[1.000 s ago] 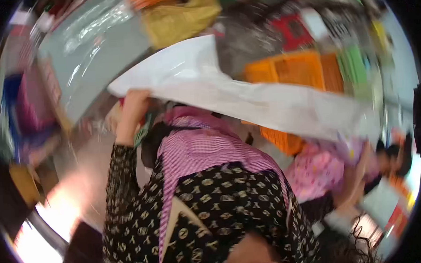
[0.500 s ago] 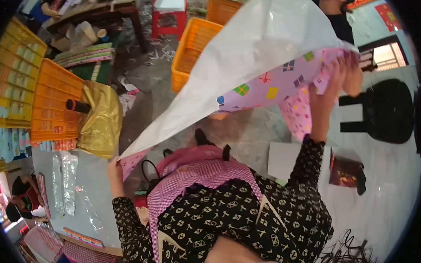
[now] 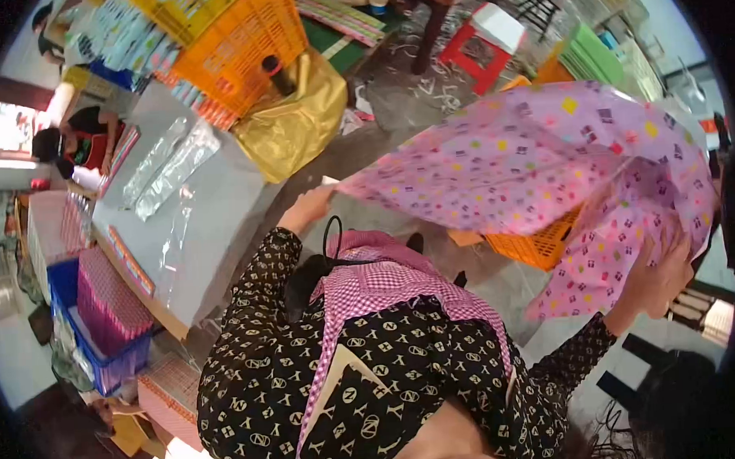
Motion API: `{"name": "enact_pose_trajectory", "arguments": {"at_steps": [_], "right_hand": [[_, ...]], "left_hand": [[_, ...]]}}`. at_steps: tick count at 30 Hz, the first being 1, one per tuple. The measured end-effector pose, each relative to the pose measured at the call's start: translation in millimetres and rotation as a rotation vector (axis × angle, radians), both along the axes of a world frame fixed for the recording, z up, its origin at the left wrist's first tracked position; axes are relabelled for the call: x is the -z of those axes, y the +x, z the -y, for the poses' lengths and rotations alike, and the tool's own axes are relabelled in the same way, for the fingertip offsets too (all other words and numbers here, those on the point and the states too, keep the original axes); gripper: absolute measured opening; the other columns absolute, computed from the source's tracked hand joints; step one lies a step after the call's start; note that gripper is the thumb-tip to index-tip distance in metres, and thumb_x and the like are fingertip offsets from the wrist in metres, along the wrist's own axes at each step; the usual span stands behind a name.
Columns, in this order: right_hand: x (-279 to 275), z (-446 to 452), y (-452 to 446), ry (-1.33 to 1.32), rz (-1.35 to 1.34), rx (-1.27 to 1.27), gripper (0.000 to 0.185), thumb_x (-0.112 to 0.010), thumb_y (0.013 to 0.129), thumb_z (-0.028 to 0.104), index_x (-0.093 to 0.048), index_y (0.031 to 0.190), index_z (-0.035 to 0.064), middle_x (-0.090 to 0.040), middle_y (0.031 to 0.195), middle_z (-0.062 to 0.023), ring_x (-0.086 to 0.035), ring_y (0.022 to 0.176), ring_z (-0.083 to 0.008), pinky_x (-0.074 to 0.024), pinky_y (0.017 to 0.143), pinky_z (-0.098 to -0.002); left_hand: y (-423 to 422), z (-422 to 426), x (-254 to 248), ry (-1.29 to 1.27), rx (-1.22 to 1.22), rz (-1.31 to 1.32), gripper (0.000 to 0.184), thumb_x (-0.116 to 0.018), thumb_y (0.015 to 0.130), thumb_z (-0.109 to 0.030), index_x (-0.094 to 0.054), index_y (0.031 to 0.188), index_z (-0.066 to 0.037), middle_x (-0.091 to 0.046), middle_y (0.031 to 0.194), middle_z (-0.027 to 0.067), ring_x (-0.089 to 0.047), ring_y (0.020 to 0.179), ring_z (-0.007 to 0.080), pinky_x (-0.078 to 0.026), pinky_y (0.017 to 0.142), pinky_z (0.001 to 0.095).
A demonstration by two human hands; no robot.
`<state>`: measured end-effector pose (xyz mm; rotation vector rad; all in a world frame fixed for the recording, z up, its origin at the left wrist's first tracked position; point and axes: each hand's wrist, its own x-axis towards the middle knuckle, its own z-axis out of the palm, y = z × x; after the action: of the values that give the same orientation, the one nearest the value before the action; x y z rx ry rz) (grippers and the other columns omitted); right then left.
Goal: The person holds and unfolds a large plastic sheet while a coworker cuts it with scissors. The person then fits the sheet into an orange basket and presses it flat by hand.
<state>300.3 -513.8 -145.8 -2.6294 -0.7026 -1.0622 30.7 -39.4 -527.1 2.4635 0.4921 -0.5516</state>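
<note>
A large sheet of pink wrapping paper (image 3: pixel 496 162), printed with small gift boxes and coloured squares, hangs in the air between my hands. My left hand (image 3: pixel 307 209) pinches its narrow left corner. At the other end, my right hand (image 3: pixel 658 274) grips a bunched edge, with part of the sheet folded over near the fingers. The printed side faces me. Below and behind the paper an orange crate (image 3: pixel 536 247) is partly hidden.
On the left, a grey table (image 3: pixel 220 224) bears clear plastic sleeves (image 3: pixel 170 168). A gold bag (image 3: pixel 293 130) rests against an orange basket (image 3: pixel 249 54). A red stool (image 3: pixel 483 48) stands ahead among floor scraps. Another person (image 3: pixel 89 139) is at the far left; a black chair (image 3: pixel 674 388) is lower right.
My view has turned left. The sheet has swung over from showing mostly its white back to showing its printed side. Both hands still hold it.
</note>
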Motion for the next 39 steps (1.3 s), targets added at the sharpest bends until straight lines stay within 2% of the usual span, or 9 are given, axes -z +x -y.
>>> {"name": "enact_pose_trajectory", "arguments": {"at_steps": [4, 9, 12, 17, 22, 28, 31, 33, 39], "right_hand": [[-1.3, -31.9, 11.8, 0.022, 0.079, -0.078, 0.058, -0.061, 0.082, 0.017, -0.032, 0.129, -0.0040, -0.044, 0.123, -0.0234, -0.050, 0.108, -0.0287, -0.0428, 0.090, -0.0346], [13.0, -59.8, 9.3, 0.167, -0.103, -0.121, 0.059, -0.060, 0.081, 0.014, -0.031, 0.131, -0.0007, -0.033, 0.133, -0.0197, -0.035, 0.122, -0.0315, -0.0321, 0.098, -0.0395], [45.7, -45.9, -5.2, 0.033, -0.012, -0.097, 0.058, -0.059, 0.082, 0.014, -0.031, 0.132, 0.0010, -0.030, 0.136, -0.0199, -0.031, 0.124, -0.0337, -0.0283, 0.100, -0.0409], [95.9, -29.2, 52.9, 0.126, -0.098, -0.106, 0.061, -0.058, 0.079, 0.011, -0.030, 0.133, 0.0046, -0.031, 0.136, -0.0189, -0.029, 0.126, -0.0350, -0.0298, 0.100, -0.0408], [96.2, -50.1, 73.9, 0.136, -0.164, 0.008, 0.060, -0.055, 0.080, 0.011, -0.029, 0.134, 0.0056, -0.027, 0.137, -0.0228, -0.028, 0.126, -0.0380, -0.0284, 0.100, -0.0423], [98.5, -96.9, 69.0, 0.101, -0.268, 0.203, 0.064, -0.056, 0.077, 0.008, -0.029, 0.134, 0.0072, -0.022, 0.139, -0.0240, -0.023, 0.128, -0.0391, -0.0258, 0.102, -0.0426], [98.0, -112.1, 61.5, 0.153, -0.328, 0.224, 0.067, -0.057, 0.075, 0.007, -0.028, 0.135, 0.0057, -0.022, 0.139, -0.0238, -0.021, 0.129, -0.0378, -0.0220, 0.104, -0.0414], [97.9, -128.9, 54.0, 0.246, -0.381, 0.271, 0.068, -0.056, 0.073, 0.006, -0.027, 0.134, 0.0039, -0.024, 0.138, -0.0230, -0.020, 0.130, -0.0363, -0.0191, 0.105, -0.0407], [123.8, -157.1, 43.2, 0.226, -0.429, 0.366, 0.067, -0.055, 0.073, 0.006, -0.027, 0.134, 0.0017, -0.023, 0.137, -0.0268, -0.021, 0.129, -0.0367, -0.0192, 0.104, -0.0405]], "left_hand": [[1.2, -56.3, -10.6, -0.064, -0.072, 0.284, 0.060, -0.059, 0.074, -0.019, -0.036, 0.125, 0.000, -0.048, 0.118, 0.0214, -0.045, 0.111, 0.0340, -0.037, 0.093, 0.0382], [48.9, -127.7, -75.2, 0.017, -0.303, 0.225, 0.058, -0.062, 0.074, -0.024, -0.041, 0.122, 0.001, -0.051, 0.116, 0.0218, -0.049, 0.108, 0.0320, -0.040, 0.088, 0.0372], [51.6, -183.5, -25.6, -0.073, -0.335, 0.479, 0.057, -0.065, 0.073, -0.025, -0.043, 0.119, 0.001, -0.051, 0.112, 0.0250, -0.049, 0.104, 0.0373, -0.041, 0.086, 0.0378], [89.6, -178.9, -101.4, 0.242, -0.418, 0.494, 0.062, -0.065, 0.072, -0.030, -0.041, 0.119, 0.001, -0.048, 0.114, 0.0261, -0.044, 0.109, 0.0383, -0.038, 0.091, 0.0400], [123.0, -241.0, -82.0, 0.226, -0.456, 0.549, 0.062, -0.064, 0.071, -0.029, -0.040, 0.121, -0.002, -0.042, 0.121, 0.0266, -0.038, 0.114, 0.0397, -0.034, 0.094, 0.0416], [174.8, -284.4, -72.0, 0.157, -0.432, 0.447, 0.059, -0.066, 0.068, -0.025, -0.044, 0.117, -0.001, -0.046, 0.117, 0.0279, -0.043, 0.109, 0.0411, -0.038, 0.090, 0.0436], [196.8, -287.0, -91.6, 0.201, -0.414, 0.001, 0.063, -0.066, 0.073, -0.025, -0.038, 0.123, -0.001, -0.039, 0.126, 0.0249, -0.043, 0.110, 0.0389, -0.041, 0.086, 0.0426], [207.4, -280.0, -99.0, 0.266, -0.551, -0.012, 0.057, -0.062, 0.078, -0.028, -0.039, 0.123, 0.000, -0.034, 0.131, 0.0239, -0.044, 0.109, 0.0387, -0.042, 0.086, 0.0430], [204.0, -307.4, -46.7, 0.170, -0.367, -0.005, 0.052, -0.056, 0.082, -0.026, -0.038, 0.122, 0.003, -0.035, 0.127, 0.0256, -0.047, 0.104, 0.0384, -0.042, 0.085, 0.0438]]}}
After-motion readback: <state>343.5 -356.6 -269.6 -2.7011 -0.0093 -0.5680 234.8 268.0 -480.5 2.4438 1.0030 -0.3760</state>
